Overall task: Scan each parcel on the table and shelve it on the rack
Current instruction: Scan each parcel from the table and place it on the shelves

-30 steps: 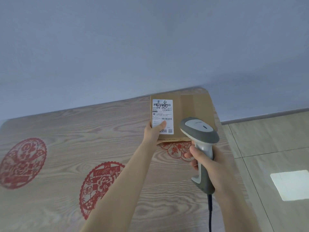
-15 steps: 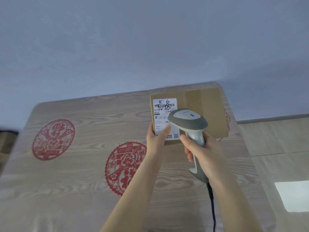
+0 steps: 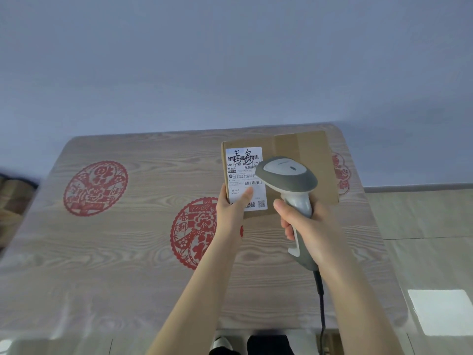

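A flat brown cardboard parcel (image 3: 304,155) is held up over the far right of the table. Its white shipping label (image 3: 243,172) faces me, with barcodes and black handwriting on it. My left hand (image 3: 231,206) grips the parcel's lower left corner, thumb on the label. My right hand (image 3: 304,226) holds a grey and white barcode scanner (image 3: 286,175) by its handle. The scanner's head sits just in front of the label's right edge and covers part of the parcel. A black cable (image 3: 321,303) hangs down from the handle.
The table (image 3: 115,265) has a pale wood-grain top with red paper-cut prints (image 3: 94,188). A plain blue-grey wall stands behind it. Tiled floor (image 3: 422,226) lies to the right, with a bright light patch (image 3: 435,313). A dark, blurred object (image 3: 12,196) shows at the left edge.
The view has shifted right to left, showing more of the table. The scanner has moved up and left, closer to the label. My left hand keeps its grip on the parcel.
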